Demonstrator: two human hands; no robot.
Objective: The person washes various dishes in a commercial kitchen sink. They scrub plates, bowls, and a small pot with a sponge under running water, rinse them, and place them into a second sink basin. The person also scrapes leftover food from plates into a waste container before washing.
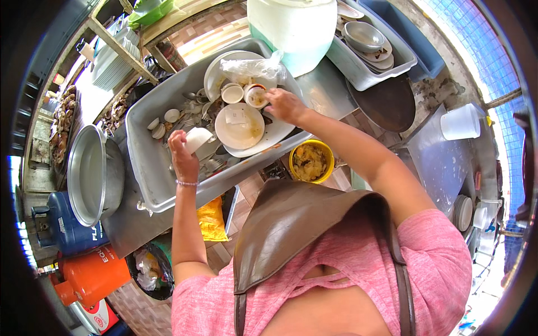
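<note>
A large grey plastic tub [145, 122] stands before me with soiled dishes in it. At its near left side, my left hand [183, 153] grips a small white bowl [198, 140], which is tilted. Farther right, my right hand [286, 106] has its fingers on the rim of a food-stained white cup [255, 96]. A second cup [232, 93] sits just left of that one. Below them lies a stained round plate [248, 136] on a larger white plate. Forks and spoons [195, 119] lie loose in the tub, with small bowls [157, 128] at the left.
A yellow bucket of food scraps [311, 161] stands close to the tub's near side. Behind are a large translucent container [292, 33] and another grey tub [370, 77] with dishes. A metal basin [90, 176] and gas cylinders [94, 271] stand left; a bagged trash bin [151, 273] is below.
</note>
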